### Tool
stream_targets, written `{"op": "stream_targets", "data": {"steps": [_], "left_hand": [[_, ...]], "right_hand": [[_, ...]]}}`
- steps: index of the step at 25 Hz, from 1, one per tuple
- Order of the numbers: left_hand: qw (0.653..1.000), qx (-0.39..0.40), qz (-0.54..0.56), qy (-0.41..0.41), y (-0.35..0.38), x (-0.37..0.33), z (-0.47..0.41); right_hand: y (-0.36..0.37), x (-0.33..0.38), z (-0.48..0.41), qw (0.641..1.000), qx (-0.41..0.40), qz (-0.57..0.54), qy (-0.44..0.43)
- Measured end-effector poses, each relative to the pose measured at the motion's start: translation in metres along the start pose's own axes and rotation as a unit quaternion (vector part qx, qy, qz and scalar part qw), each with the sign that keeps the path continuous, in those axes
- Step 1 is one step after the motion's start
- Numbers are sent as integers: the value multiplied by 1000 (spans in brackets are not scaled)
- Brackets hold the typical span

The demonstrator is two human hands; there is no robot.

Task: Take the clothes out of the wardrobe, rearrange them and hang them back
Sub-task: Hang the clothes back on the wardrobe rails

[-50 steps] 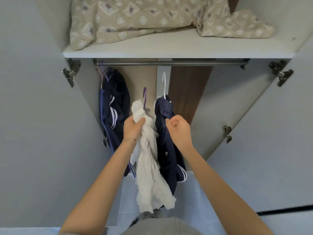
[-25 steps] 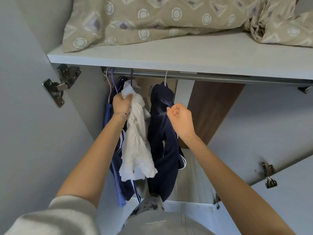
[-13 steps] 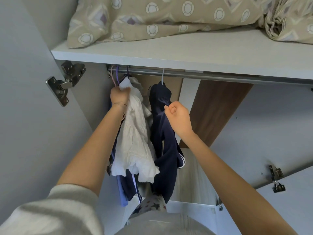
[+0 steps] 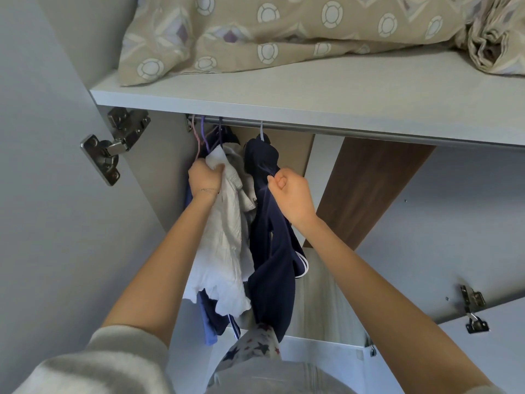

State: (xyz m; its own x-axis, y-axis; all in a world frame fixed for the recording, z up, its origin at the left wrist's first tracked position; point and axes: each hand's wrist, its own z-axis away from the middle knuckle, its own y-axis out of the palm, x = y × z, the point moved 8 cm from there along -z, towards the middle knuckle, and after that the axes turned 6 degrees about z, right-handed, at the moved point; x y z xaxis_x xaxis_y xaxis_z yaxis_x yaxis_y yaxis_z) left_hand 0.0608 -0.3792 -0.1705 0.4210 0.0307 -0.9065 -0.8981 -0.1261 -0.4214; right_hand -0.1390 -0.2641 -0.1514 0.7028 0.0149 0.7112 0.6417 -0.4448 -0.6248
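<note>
A metal rail (image 4: 355, 131) runs under the wardrobe shelf. My left hand (image 4: 205, 178) grips the top of a white garment (image 4: 224, 245), which hangs from a purple hanger hooked near the rail's left end. My right hand (image 4: 289, 194) pinches the upper part of a navy garment (image 4: 272, 265) that hangs from a white hanger hook (image 4: 262, 131) on the rail. Behind the white garment, more dark blue clothes (image 4: 213, 322) hang at the left, mostly hidden.
A beige patterned pillow and bedding (image 4: 284, 32) lie on the shelf (image 4: 284, 98) above the rail. Open grey doors with metal hinges (image 4: 116, 143) flank the opening on both sides. The rail's right part holds no hangers.
Both hands rose from below the rail up to it, and the two hangers now hook on the rail. The left hand shifted the white garment leftward against the other clothes.
</note>
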Motion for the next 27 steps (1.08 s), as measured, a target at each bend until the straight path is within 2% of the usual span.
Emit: {"op": "stream_targets", "data": {"steps": [5, 11, 17, 20, 24, 27], "left_hand": [[997, -18, -9, 72, -18, 0, 36], [978, 11, -119, 172, -22, -4, 60], [960, 28, -180, 213, -27, -12, 86], [950, 33, -216, 224, -35, -9, 105], [950, 22, -223, 218, -54, -2, 152], [954, -1, -223, 198, -74, 10, 204]], "right_hand": [[30, 14, -4, 999, 33, -8, -17], [63, 18, -2, 997, 73, -5, -1], [83, 15, -1, 986, 155, 49, 45], [85, 17, 7, 977, 202, 42, 62], [50, 28, 42, 982, 180, 29, 49], [22, 45, 95, 985, 166, 40, -2]]}}
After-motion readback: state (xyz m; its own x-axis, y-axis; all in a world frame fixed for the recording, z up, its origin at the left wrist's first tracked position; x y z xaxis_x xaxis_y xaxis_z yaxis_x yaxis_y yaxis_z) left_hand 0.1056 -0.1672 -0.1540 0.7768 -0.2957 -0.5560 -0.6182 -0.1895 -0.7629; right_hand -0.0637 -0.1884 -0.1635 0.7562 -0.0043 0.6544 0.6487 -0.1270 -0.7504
